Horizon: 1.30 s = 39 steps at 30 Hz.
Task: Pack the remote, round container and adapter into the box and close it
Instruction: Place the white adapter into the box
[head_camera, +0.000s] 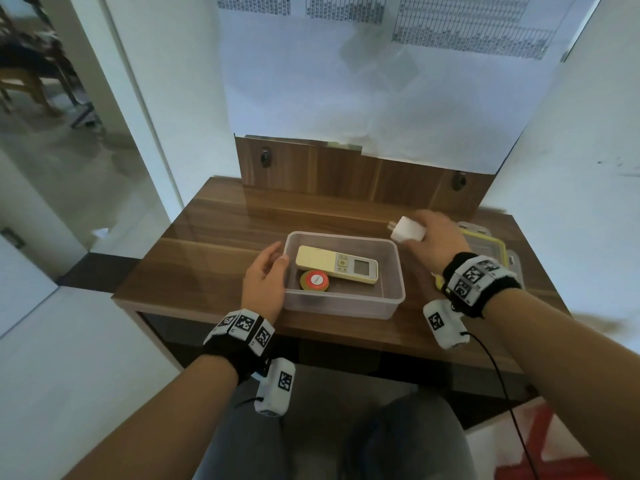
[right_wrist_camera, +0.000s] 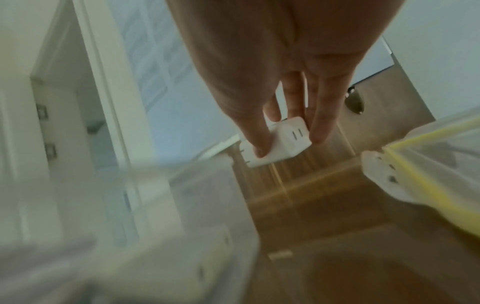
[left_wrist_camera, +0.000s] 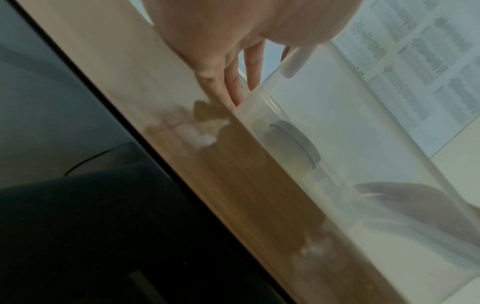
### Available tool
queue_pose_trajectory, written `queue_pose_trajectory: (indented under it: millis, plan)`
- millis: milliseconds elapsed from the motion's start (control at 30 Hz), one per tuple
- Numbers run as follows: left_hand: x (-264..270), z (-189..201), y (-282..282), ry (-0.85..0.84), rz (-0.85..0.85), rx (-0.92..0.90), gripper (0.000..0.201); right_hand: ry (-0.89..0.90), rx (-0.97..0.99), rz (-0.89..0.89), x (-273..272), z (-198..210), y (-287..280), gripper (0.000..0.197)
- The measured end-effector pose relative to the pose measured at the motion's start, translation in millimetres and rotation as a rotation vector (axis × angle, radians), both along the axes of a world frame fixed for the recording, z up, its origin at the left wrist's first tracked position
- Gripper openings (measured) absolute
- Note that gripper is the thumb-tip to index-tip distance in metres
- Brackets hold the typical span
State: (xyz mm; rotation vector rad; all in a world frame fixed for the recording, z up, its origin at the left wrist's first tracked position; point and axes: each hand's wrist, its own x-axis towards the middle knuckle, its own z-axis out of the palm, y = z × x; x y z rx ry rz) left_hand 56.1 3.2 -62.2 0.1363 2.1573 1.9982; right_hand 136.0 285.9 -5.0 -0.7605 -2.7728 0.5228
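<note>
A clear plastic box (head_camera: 393, 308) stands open in the middle of the wooden table. Inside it lie a cream remote (head_camera: 334, 265) and a round container (head_camera: 314, 280) with a red and yellow top. My left hand (head_camera: 265, 278) rests against the box's left wall (left_wrist_camera: 298, 115) with fairly straight fingers. My right hand (head_camera: 433, 237) pinches the white adapter (head_camera: 408, 231) above the box's far right corner. In the right wrist view the thumb and fingers pinch the adapter (right_wrist_camera: 281, 144) over the table.
The box lid (head_camera: 491, 244), clear with a yellow seal, lies on the table right of the box, partly under my right wrist; it shows as the lid (right_wrist_camera: 426, 164). A wooden back panel (head_camera: 346, 174) rises behind. The table's front edge (head_camera: 311, 337) is near my knees.
</note>
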Motion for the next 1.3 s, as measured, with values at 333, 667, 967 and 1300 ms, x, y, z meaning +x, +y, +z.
queue_pose_trajectory:
  millis: [333, 667, 967, 1300]
  plan:
    - [1, -2, -2, 0.003, -0.011, 0.002, 0.041, -0.081, -0.155, 0.41, 18, 39, -54, 0.058]
    - [4, 1, -6, 0.017, -0.045, -0.026, 0.043, -0.433, -0.061, 0.551, -8, 13, -81, 0.048]
    - [2, -1, -5, 0.033, -0.035, -0.036, 0.043, -0.6, 0.039, 0.555, -21, 14, -83, 0.053]
    - [-2, -4, -8, 0.001, -0.073, 0.002, 0.037, -0.572, -0.019, 0.584, -23, 21, -76, 0.053]
